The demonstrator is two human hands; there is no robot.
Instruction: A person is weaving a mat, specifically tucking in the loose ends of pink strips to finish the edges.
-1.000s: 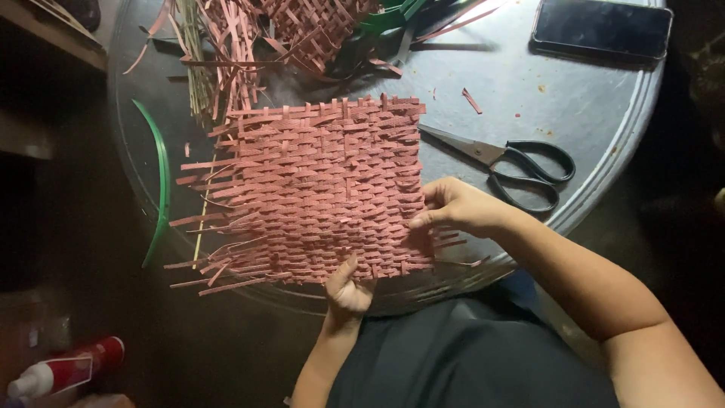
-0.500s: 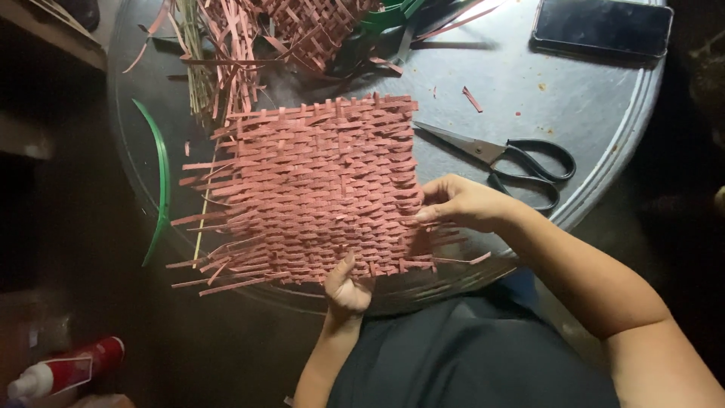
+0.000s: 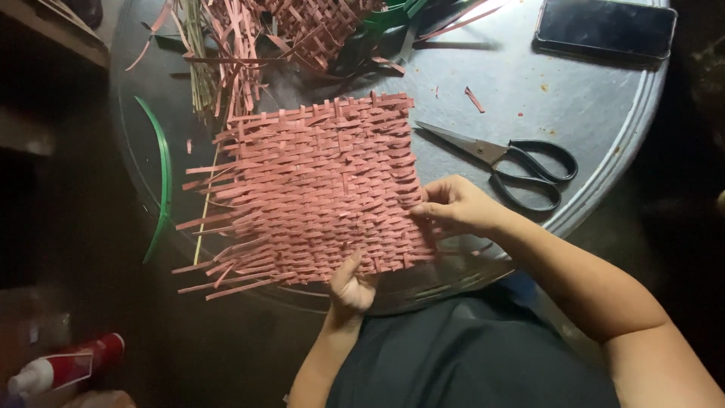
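Grip, left hand [image 3: 351,285]: fingers closed on the near edge of the woven mat [image 3: 321,185], thumb up over the weave, the other fingers hidden beneath; it has firm hold of the lower border.

Left of the desk: a red-and-white tube [image 3: 64,365] lies on the dark floor, well apart from the work. A green strip [image 3: 160,177] curves along the rim of the round metal desk [image 3: 604,113]. Above it, a bundle of loose pink and pale strips [image 3: 219,53], with a second woven piece [image 3: 313,26] at the far edge.

Centre: the pink mat lies flat on the desk, near edge overhanging toward the lap, loose strip ends fringing its left side.

Grip, right hand [image 3: 453,204]: fingertips pinched together at the mat's right edge, on strip ends there; which strip exactly cannot be told.

Right: black-handled scissors [image 3: 513,162], blades shut, just beside the right hand. A dark phone [image 3: 604,29] at the far rim.

Step in hand, as judged: tightening or tucking strip ends along the right border. The next move calls for a steady left hold while the right draws one strip snug without loosening its neighbours.
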